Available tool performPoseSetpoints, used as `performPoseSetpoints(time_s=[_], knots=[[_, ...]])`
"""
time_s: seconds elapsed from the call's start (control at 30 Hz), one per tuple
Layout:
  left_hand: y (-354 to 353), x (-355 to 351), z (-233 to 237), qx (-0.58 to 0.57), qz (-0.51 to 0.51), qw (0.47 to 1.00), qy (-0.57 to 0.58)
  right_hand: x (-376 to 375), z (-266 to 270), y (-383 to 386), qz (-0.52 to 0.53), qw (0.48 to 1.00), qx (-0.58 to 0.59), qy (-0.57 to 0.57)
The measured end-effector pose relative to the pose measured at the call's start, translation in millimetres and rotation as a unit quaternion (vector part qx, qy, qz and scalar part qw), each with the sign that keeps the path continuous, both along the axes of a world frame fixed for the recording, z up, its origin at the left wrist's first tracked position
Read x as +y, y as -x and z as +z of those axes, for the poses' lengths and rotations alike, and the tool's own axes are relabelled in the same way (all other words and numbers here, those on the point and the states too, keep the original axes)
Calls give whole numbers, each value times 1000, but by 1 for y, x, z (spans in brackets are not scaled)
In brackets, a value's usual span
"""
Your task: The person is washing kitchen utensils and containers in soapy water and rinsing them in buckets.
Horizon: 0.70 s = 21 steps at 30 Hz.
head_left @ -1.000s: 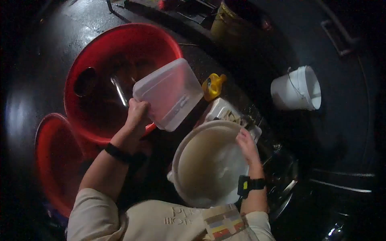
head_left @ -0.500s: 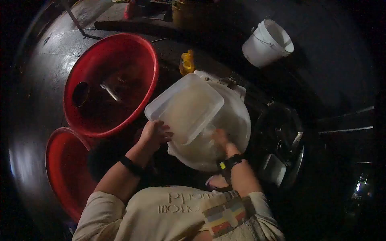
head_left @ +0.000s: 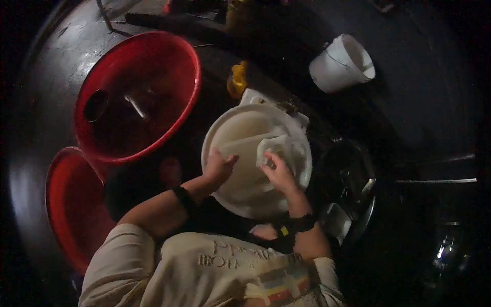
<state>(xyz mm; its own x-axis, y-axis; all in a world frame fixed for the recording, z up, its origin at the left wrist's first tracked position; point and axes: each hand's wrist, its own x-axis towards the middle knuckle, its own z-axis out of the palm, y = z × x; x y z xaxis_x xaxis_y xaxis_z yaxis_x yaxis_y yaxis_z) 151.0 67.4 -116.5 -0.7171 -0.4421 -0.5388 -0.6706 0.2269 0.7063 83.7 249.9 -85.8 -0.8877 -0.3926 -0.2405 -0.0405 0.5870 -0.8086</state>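
A round white basin (head_left: 208, 137) of cloudy water stands in front of me. In it lies a pale rectangular plastic container (head_left: 245, 148), low in the water, its outline partly lost in the cloudiness. At the container's left side, my left hand (head_left: 219, 169) grips its edge, thumb over the inside. My right hand (head_left: 280, 174) pinches a crumpled white cloth-like piece (head_left: 271, 147) over the container's right part.
Two red tubs stand left: a large one (head_left: 192, 110) with utensils inside and a smaller one (head_left: 53, 189). A yellow bottle (head_left: 237, 81) stands behind the basin. A white bucket (head_left: 335, 66) is back right; a dark tub with dishes (head_left: 365, 220) lies right.
The container has gone from tilted above the basin down into it. My right hand has come up with the white piece now visible in its fingers; my left hand has moved right.
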Motion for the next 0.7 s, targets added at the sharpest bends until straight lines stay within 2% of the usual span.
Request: performPoseSetpoints(time_s=[0.03, 0.07, 0.1, 0.2, 0.23, 0.27, 0.3, 0.33, 0.37, 0.4, 0.47, 0.5, 0.53, 0.57, 0.6, 0.63, 0.67, 0.7], knots=[[0, 2, -2, 47, -13, 994, 99, -1, 3, -2, 34, 999, 18, -13], [4, -1, -1, 70, -25, 985, 156, -4, 5, -2, 75, 996, 35, -22], [7, -5, 7, 81, -38, 977, 193, 0, 4, 1, 78, 997, 4, -18], [27, -57, 77, 16, -150, 988, 42, 10, 29, 24, 106, 991, -57, -57], [31, -82, 100, 46, -145, 988, 4, 17, 32, 36, 127, 987, -67, -75], [26, -107, 131, 76, -142, 986, 38, 26, 33, 50, 146, 982, -76, -94], [19, -140, 127, 96, -60, 994, -11, 33, 39, 62, 138, 980, -101, -100], [6, -183, 122, 182, -97, 975, 79, 40, 45, 74, 130, 978, -123, -107], [-17, -198, 137, 231, 47, 971, -32, 48, 48, 86, 127, 977, -117, -126], [-46, -219, 139, 190, 151, 970, -16, 54, 51, 93, 123, 976, -107, -146], [-138, -280, 83, 244, 110, 963, 24, 65, 62, 105, 152, 977, -17, -148], [-174, -265, 82, 156, 192, 962, 112, 62, 74, 100, 122, 979, -23, -161], [-235, -284, 54, 21, 82, 990, 117, 63, 83, 95, 116, 976, -16, -182], [-322, -299, -27, 59, -78, 847, 523, 67, 94, 86, 108, 973, -3, -203], [-397, -307, -102, -67, -26, 883, 463, 71, 103, 78, 98, 971, 10, -218], [-471, -315, -174, -207, 13, 891, 404, 84, 104, 77, 134, 963, 24, -231], [-483, -277, -151, -181, 205, 906, 323, 93, 114, 71, 142, 957, 21, -252], [-482, -240, -120, -146, 387, 882, 225, 103, 124, 62, 150, 950, 18, -275]])
